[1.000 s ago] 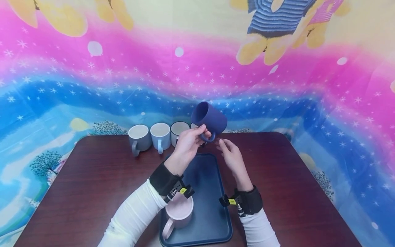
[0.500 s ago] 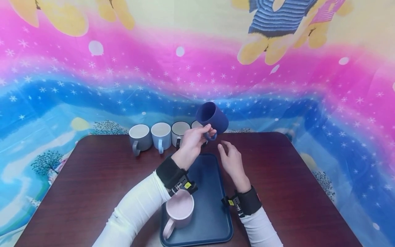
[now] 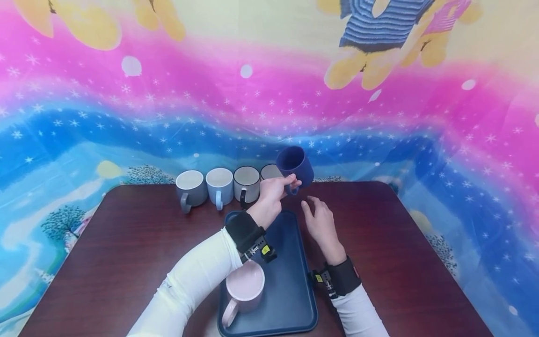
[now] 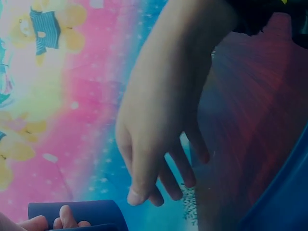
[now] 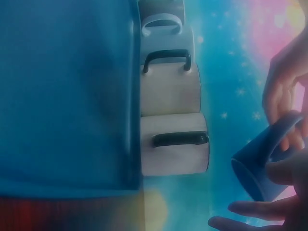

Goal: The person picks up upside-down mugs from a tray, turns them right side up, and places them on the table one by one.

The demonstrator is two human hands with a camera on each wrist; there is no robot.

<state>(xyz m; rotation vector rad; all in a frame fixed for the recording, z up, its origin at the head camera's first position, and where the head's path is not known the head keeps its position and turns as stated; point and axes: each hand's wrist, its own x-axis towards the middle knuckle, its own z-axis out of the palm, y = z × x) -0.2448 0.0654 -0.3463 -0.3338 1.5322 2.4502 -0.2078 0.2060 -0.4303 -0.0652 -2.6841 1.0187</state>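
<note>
A dark blue mug (image 3: 304,171) is held up above the back of the table, tilted with its mouth towards me and to the left. My left hand (image 3: 271,194) grips it by the handle; in the right wrist view, the fingers of this hand (image 5: 284,96) curl through the mug's handle (image 5: 279,137). Just below and to the right of the mug, my right hand (image 3: 322,224) is held with fingers loosely spread and nothing in it. The left wrist view shows this right hand (image 4: 159,125) from the side, fingers apart, near the mug (image 4: 86,211).
A blue tray (image 3: 290,299) lies lengthwise on the dark red table (image 3: 370,243), bearing a pink mug (image 3: 246,285). Along the back stand a grey mug (image 3: 191,189), a light blue mug (image 3: 220,185) and two white mugs with black handles (image 5: 171,89), one partly covered in the head view.
The left hand has carried the blue mug a little right and lower, turning its mouth more towards me. The right hand has drawn back from the mug towards me, its fingers opening.
</note>
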